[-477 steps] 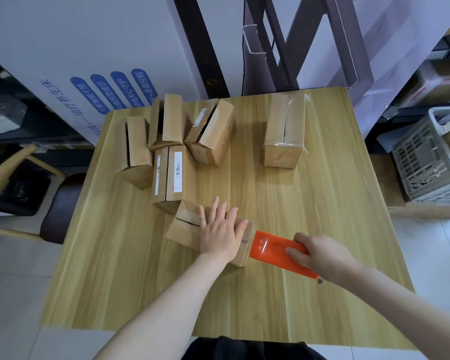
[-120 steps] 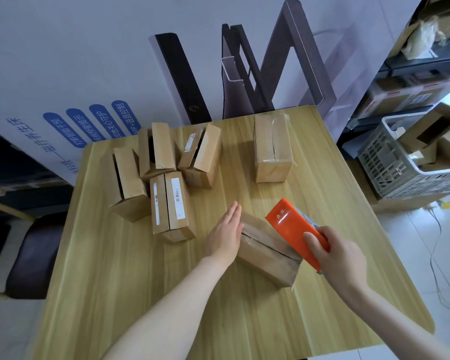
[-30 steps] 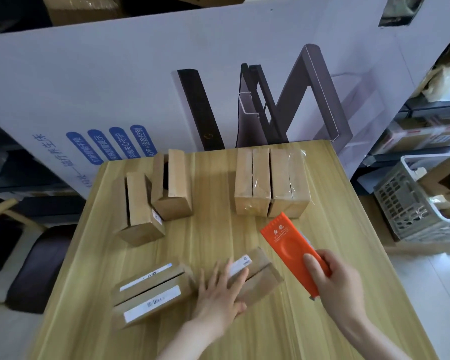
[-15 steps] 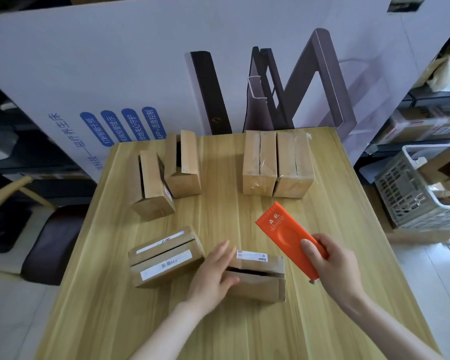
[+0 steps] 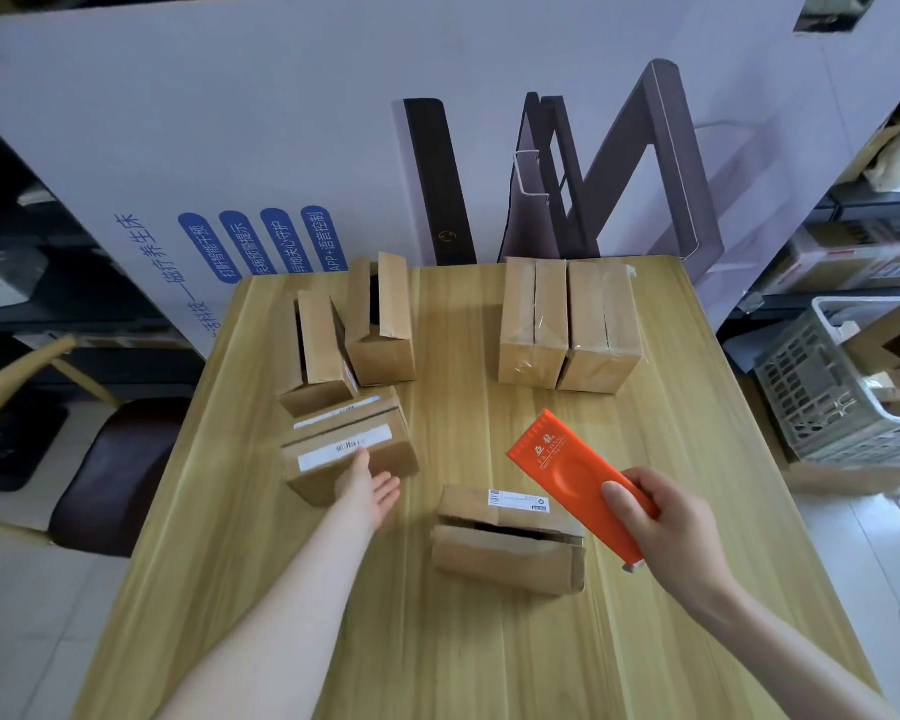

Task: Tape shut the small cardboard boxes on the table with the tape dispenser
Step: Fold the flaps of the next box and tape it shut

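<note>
Off the table's left edge, a chair with a dark seat is standing close against the wooden table. The near-left part of the tabletop is lying bare around the left forearm, out to the left and near edges.

Toward the back left, the left open box and the taller open box are standing side by side with their flaps up, the taller one close to the back edge. Just in front of them, the labelled box is lying with white label strips on top and appears to be touching the left open box. The left hand is resting against this box's near face, fingers straight and relaxed, holding nothing.

A strip of bare wood is running between this group and the boxes further right.

Right of the left hand and apart from it, the unsealed box is lying near the front, a dark gap showing between its flaps. Just right of it, the right hand is gripping the orange tape dispenser, thumb on its top face, holding it tilted above the table.

At the back right, the two taped boxes are standing pressed together near the back edge. Bare wood is lying from there to the right edge, and beyond it a grey plastic basket is sitting on the floor.
</note>
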Available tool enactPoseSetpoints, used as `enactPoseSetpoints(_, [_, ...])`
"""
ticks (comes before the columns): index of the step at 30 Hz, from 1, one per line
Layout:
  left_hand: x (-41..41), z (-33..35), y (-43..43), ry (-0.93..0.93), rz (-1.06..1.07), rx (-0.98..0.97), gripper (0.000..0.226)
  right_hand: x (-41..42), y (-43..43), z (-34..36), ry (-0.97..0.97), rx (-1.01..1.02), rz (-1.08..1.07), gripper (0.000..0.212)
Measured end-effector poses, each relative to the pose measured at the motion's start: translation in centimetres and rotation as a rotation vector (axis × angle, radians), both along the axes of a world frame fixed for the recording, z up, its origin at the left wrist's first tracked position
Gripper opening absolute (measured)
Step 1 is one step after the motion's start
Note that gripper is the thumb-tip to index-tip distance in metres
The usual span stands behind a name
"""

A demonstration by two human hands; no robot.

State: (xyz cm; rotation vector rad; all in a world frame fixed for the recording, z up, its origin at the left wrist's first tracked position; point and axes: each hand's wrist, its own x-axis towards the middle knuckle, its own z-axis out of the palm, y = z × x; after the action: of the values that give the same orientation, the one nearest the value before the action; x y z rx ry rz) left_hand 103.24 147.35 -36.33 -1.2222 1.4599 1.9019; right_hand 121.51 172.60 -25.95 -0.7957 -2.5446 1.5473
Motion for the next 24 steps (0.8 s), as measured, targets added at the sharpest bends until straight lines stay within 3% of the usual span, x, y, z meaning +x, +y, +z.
enactPoseSetpoints(3, [1.0, 3.4, 2.2, 0.275, -0.102, -0.192, 0.032, 0.0, 0.1, 0.5, 0.003, -0.012, 0.032, 0.016])
enactPoseSetpoints(5, [3.1, 6.2, 3.8, 0.413, -0.303, -0.113, 0.027, 0.1, 0.1, 0.9, 0.001, -0.013, 0.072, 0.014])
enactPoseSetpoints(10, [5.8, 8.4, 5.6, 0.256, -0.826, 0.198, 0.060, 0.5, -0.4, 1.9, 0.019, -0.042, 0.180, 0.012])
enactPoseSetpoints(12, [6.0, 8.6, 5.8, 0.230, -0.848, 0.299, 0.066, 0.6, -0.6, 2.3, 0.017, -0.056, 0.206, 0.013])
enactPoseSetpoints(14, [6.3, 9.0, 5.7, 0.232, -0.810, 0.314, 0.057, 0.6, -0.5, 2.4, 0.009, -0.058, 0.215, 0.016])
enactPoseSetpoints(18, [6.5, 9.5, 5.0, 0.313, -0.788, 0.231, 0.025, 0.6, -0.3, 2.4, 0.007, -0.031, 0.226, 0.017])
enactPoseSetpoints(24, [6.8, 10.3, 4.8, 0.426, -0.792, -0.088, 0.010, 0.7, -0.6, 2.7, -0.019, 0.001, 0.268, 0.013])
